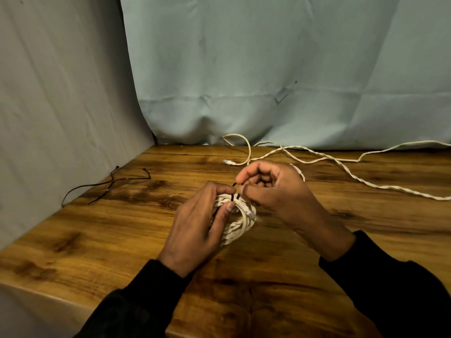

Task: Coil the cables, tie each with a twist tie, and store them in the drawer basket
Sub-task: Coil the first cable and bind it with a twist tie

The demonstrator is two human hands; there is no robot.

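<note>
From the head view, the left hand [195,230] grips a white cable coil [238,225] just above the wooden table [122,228]. The right hand [273,191] pinches a black twist tie [233,187] wrapped over the coil. Loose white cables [341,164] and spare black ties [107,184] lie farther back.
</note>
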